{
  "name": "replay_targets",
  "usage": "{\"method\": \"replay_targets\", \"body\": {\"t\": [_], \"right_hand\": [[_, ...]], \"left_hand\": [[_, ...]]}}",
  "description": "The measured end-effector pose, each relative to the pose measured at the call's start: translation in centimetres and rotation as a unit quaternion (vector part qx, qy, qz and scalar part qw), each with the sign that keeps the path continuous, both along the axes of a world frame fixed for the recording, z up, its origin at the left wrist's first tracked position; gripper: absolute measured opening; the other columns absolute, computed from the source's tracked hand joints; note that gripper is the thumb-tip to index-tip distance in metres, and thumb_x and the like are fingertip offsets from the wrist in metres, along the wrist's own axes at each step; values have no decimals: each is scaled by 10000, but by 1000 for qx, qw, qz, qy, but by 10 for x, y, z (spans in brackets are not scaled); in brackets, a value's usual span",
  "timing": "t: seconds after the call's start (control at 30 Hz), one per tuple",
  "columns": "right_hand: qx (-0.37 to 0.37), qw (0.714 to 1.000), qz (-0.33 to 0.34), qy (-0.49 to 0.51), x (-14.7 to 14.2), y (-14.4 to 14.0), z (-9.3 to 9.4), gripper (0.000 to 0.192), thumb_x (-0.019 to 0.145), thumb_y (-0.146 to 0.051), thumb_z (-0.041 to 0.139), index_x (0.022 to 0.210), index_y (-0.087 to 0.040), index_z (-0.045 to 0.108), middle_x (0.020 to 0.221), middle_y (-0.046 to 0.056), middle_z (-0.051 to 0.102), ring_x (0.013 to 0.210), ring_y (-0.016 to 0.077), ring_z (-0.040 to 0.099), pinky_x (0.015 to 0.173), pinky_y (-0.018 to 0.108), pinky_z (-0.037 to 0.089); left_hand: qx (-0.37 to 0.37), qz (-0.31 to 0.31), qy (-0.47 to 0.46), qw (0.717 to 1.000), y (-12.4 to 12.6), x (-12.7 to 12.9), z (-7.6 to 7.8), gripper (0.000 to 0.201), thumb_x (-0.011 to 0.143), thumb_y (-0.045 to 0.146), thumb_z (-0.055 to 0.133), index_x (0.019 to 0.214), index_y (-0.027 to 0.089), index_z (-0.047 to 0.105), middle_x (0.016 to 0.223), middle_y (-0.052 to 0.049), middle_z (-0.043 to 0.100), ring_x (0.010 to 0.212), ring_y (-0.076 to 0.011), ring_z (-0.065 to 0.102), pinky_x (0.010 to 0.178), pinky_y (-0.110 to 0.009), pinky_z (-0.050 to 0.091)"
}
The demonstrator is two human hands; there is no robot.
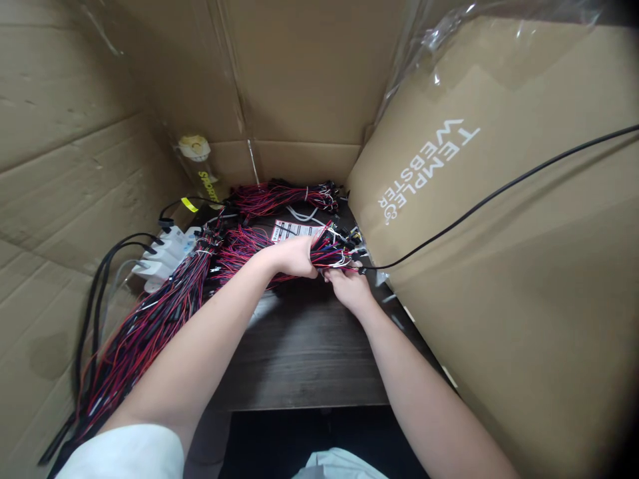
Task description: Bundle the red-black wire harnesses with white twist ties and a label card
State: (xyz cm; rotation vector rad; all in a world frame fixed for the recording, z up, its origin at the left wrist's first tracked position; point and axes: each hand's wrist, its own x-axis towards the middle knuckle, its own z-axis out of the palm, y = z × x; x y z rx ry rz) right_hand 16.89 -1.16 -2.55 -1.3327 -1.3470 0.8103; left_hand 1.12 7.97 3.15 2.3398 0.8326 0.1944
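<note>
White sleeves and bare forearms are reaching toward twelve o'clock over the dark wood-grain table (309, 359).
Left hand (294, 256) is clamping the red-and-black wire bundle (332, 253); right hand (349, 286), just beneath at five o'clock, is pinching its connector end, the thin, limp strands trailing toward eight o'clock.

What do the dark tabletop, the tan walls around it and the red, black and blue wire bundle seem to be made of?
Dark tabletop: wood or wood-look laminate, matte, showing grain streaks.
Tan walls: corrugated cardboard, dull, with creases and flap seams.
Wire bundle, gripped by the left hand and touched by the right hand: thin plastic-insulated leads, slightly glossy.
</note>
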Motion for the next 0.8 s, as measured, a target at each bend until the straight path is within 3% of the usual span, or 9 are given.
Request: {"method": "replay_targets", "body": {"t": [0.2,0.33,0.47,0.6,0.8], "right_hand": [[15,999,7,41,-1,3,-4,256,818,-390,561,624,-230,513,586,21,557,592,191,549,591,317,490],[16,997,33,63,0,3,-5,376,868,-503,591,621,-239,486,591,10,521,598,185,529,605,324,474],[-8,994,63,87,3,-2,-5,436,861,-599,668,672,-232,528,616,3,527,583,176,513,590,323,442],[-49,984,101,141,9,-15,-4,404,849,-575,737,773,-207,589,574,-20,529,537,157,490,568,297,404],[-82,949,152,263,16,-29,5,451,864,-526,740,610,-203,554,460,-37,441,480,144,473,570,291,390]], "left_hand": [[-49,-21,4,999,8,2,0,427,598,233,787,1017,180,722,934,0,770,866,-222,719,783,-290,564],[-27,6,1,1000,9,2,-5,356,621,214,722,973,164,714,859,-24,761,777,-225,711,672,-288,543],[-5,6,-64,998,7,-2,-6,409,670,278,743,1065,177,708,973,-28,779,874,-226,725,757,-283,564],[-22,71,-88,993,7,-7,-5,350,652,238,739,994,166,719,934,-29,775,842,-216,717,758,-280,571],[-2,131,-75,989,0,-7,-8,371,650,223,734,1020,202,724,964,-27,776,892,-240,730,802,-303,569]]}}
